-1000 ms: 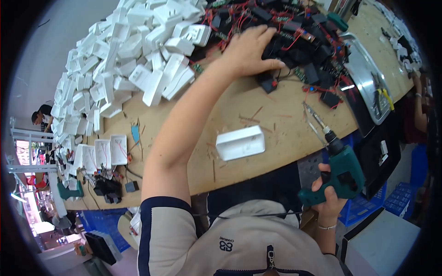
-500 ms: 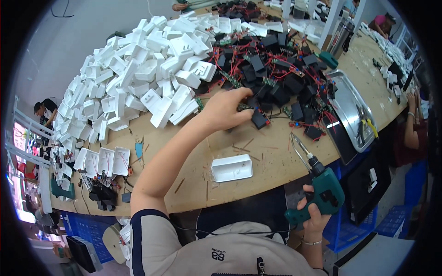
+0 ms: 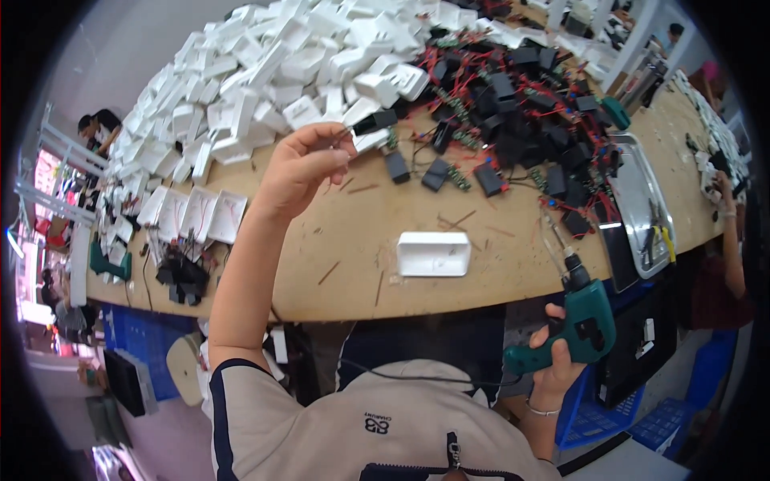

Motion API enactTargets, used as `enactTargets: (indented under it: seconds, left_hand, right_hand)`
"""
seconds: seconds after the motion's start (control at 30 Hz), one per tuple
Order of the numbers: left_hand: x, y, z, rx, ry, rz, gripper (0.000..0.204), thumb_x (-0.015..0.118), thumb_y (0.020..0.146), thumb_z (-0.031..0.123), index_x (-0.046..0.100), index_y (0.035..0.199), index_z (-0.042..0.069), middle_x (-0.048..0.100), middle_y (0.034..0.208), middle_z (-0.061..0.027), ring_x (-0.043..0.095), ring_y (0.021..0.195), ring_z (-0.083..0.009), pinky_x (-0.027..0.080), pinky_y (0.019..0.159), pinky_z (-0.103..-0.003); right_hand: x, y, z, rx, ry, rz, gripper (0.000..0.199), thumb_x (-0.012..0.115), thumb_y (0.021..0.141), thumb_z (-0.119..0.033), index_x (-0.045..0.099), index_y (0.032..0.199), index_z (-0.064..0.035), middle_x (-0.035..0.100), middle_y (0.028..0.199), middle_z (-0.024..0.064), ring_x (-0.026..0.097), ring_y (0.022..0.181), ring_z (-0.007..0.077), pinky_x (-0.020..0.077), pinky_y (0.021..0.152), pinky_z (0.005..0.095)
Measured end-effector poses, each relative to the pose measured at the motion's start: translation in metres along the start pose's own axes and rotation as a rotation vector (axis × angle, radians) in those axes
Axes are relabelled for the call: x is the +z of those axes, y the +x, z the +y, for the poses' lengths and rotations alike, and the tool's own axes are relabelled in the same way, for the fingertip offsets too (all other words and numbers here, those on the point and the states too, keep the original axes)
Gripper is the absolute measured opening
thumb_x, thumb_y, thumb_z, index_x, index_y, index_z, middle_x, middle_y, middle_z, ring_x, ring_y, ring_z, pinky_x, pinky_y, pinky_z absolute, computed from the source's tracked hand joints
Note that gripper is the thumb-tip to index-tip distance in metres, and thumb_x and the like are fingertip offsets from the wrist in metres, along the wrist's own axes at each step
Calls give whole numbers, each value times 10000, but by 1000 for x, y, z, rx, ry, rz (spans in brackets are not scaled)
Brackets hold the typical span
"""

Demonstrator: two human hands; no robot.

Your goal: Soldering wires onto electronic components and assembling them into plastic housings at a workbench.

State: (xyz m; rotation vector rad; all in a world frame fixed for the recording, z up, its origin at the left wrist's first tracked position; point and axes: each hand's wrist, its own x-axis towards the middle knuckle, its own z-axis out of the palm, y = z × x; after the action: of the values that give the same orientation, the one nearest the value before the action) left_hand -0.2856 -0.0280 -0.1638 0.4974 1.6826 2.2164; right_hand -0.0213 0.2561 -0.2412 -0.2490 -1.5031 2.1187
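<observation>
My left hand (image 3: pixel 309 167) is raised over the table in front of the white heap, its fingers pinched together. A black box (image 3: pixel 375 122) with a thin dark lead hangs at the fingertips, seemingly held by that lead; the exact grip is partly hidden by the fingers. My right hand (image 3: pixel 553 357) is wrapped round the handle of a green soldering gun (image 3: pixel 589 321), whose metal tip points up and away over the table edge. Between the hands, one white plastic case (image 3: pixel 433 255) lies with its hollow side up, near the table's front edge.
White cases (image 3: pixel 265 76) form a big heap at the back left. Black boxes with red wires and circuit boards (image 3: pixel 513 112) pile up at the back right. A metal tray (image 3: pixel 642 196) holds pliers (image 3: pixel 667 240). Wired white cases (image 3: pixel 196 215) stand at left. Other people work around.
My left hand has drawn back from the black pile to the left, bringing a black box with it. The right hand still holds the soldering gun; the view has shifted slightly.
</observation>
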Motion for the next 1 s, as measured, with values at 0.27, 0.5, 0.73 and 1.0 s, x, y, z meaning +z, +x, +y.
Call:
enactTargets:
  seconds: [0.27,0.5,0.73,1.0]
  left_hand:
    - [-42,-87,-7,-411,793,3,276,660,710,84,569,954,-6,573,816,-19,520,706,-65,434,629,-198]
    - [-24,-107,-23,-452,735,101,142,618,785,162,618,781,20,560,698,31,473,629,-44,363,559,-182]
    - [-43,-122,-45,63,-46,737,150,563,831,127,594,854,-18,566,767,-28,482,609,-82,413,554,-211]
    - [25,-132,-64,-359,-600,688,143,478,869,113,502,947,-4,551,882,-90,578,839,-222,494,727,-347]
  right_hand:
    - [9,7,5,-6,-16,-72,585,613,776,-185,321,1237,26,486,1104,222,517,655,140,435,520,241]
    - [16,7,7,-38,-29,-148,596,598,790,-223,312,1242,40,479,1124,228,500,666,136,420,541,238]
    - [24,5,7,-34,-19,-183,599,599,791,-247,323,1242,35,482,1136,222,498,670,127,416,552,227]
    - [22,6,8,-16,-60,-161,613,591,791,-276,322,1241,42,479,1145,217,486,659,117,413,556,217]
